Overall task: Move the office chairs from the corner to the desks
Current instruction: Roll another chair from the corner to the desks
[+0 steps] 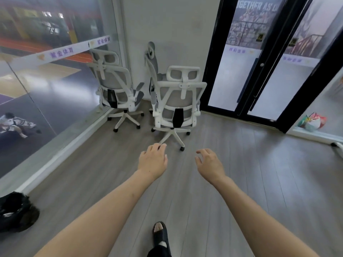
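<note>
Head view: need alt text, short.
Both hands, left hand and right hand, reach out open and empty toward the nearest white office chair, seen from behind. A second chair stands by the glass wall, a third in the corner.

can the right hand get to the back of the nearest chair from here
Probably yes, after stepping closer: the right hand is open and empty, and only bare floor lies between it and the nearest chair.
</note>
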Action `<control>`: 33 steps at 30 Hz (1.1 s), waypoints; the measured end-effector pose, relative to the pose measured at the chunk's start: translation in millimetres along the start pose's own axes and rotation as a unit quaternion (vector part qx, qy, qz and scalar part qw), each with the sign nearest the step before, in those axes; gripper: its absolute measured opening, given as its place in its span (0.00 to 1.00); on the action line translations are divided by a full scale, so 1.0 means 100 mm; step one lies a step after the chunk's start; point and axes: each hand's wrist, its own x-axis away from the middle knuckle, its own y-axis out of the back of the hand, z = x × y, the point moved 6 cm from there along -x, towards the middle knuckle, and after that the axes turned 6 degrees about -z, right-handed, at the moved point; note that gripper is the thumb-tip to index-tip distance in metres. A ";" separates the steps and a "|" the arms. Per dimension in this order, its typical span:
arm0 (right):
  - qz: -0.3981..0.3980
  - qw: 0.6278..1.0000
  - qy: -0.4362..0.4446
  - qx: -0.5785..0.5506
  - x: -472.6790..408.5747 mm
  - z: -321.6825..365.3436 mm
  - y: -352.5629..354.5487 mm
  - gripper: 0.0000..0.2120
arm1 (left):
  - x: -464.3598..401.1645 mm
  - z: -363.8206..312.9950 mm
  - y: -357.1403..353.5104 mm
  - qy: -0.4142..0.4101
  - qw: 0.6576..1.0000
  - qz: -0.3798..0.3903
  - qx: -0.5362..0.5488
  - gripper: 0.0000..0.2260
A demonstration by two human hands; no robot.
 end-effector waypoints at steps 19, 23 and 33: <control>0.032 0.999 -0.030 0.000 -4.85 -0.83 -0.46 0.18 | -5.06 0.24 -0.72 0.025 0.999 0.040 0.027 0.20; 0.044 0.999 -0.007 -0.016 -5.84 -0.99 -0.53 0.18 | -5.83 0.34 -1.01 0.058 0.997 0.043 0.020 0.18; 0.058 0.997 0.055 0.017 -7.72 -1.25 -0.81 0.22 | -7.40 0.42 -1.42 0.102 0.993 0.049 0.036 0.20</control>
